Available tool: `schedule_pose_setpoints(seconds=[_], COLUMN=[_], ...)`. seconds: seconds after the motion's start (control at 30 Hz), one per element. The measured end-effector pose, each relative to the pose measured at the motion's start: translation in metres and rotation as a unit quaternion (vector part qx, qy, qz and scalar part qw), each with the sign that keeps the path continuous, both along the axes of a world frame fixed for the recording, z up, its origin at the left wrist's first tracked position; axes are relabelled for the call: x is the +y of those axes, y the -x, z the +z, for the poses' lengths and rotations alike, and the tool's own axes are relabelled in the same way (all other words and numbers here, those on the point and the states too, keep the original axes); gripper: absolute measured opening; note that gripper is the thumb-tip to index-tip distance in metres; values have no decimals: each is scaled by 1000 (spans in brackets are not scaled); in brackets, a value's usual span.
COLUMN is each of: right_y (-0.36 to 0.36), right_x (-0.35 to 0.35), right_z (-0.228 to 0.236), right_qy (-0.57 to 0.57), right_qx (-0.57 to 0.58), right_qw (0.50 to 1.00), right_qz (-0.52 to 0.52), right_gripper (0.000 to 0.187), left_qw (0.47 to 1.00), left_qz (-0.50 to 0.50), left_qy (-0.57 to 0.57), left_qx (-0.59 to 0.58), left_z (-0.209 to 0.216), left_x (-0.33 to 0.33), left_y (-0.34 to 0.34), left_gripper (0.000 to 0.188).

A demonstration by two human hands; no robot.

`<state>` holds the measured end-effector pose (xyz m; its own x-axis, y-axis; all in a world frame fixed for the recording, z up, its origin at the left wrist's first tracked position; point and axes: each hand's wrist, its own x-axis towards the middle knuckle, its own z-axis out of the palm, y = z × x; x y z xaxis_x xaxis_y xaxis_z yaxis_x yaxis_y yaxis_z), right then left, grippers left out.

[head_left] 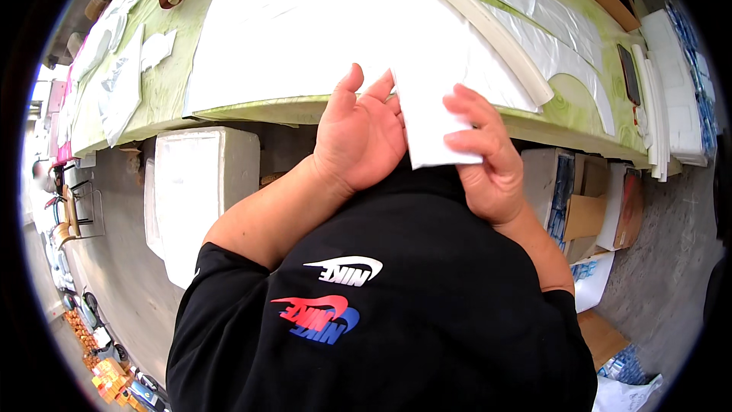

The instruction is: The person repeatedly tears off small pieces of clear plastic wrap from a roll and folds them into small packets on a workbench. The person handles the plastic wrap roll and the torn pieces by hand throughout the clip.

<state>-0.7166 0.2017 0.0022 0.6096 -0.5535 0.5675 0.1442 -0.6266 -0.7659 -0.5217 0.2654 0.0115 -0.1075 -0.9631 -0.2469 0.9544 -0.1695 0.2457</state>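
A folded white sheet (428, 118), fabric or paper, stands out in front of my chest at the near edge of the table. Its right side is between the thumb and fingers of my right hand (492, 164), which is closed on it. My left hand (362, 137) is turned palm up with its fingers spread, and its fingertips come against or just behind the sheet's left edge. Beyond both hands a large white sheet (290, 46) lies flat across the table. A long off-white strip or tube (488, 34) rests along its right side.
Pale green patterned cloth (171, 118) covers the table. Cut white pieces (126, 95) lie at left, and silvery-white sheeting (549, 49) at right near a dark phone (629, 75). White foam boxes (202, 175) stand below left; cardboard boxes (585, 217) sit below right.
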Motion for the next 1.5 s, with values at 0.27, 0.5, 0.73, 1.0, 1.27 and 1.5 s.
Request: schedule_pose_setpoints(seconds=[0.27,0.5,0.73,1.0,1.27,1.5], right_y=[-2,-4,-6,-6,-5,1], right_x=[0,2,1,0,-1,4], right_z=[-10,-9,-8,-10,-9,-10], right_qy=[-19,-38,-43,-49,-48,-100], right_qx=[-3,-12,-17,-9,13,-15], right_qw=[999,998,996,996,996,992], right_qz=[49,51,71,75,68,-70], right_gripper=[32,32,30,27,27,23], left_qw=[999,996,993,991,983,970], left_qz=[-30,6,4,-11,5,-82], left_qy=[-1,-60,-52,-33,-72,-66], left_qx=[-28,-65,-109,-130,-170,-218], left_z=[-17,-21,-20,-16,-17,-19], left_x=[2,0,-1,-1,-1,-2], left_y=[-2,1,3,4,6,7], left_gripper=[49,43,39,37,34,32])
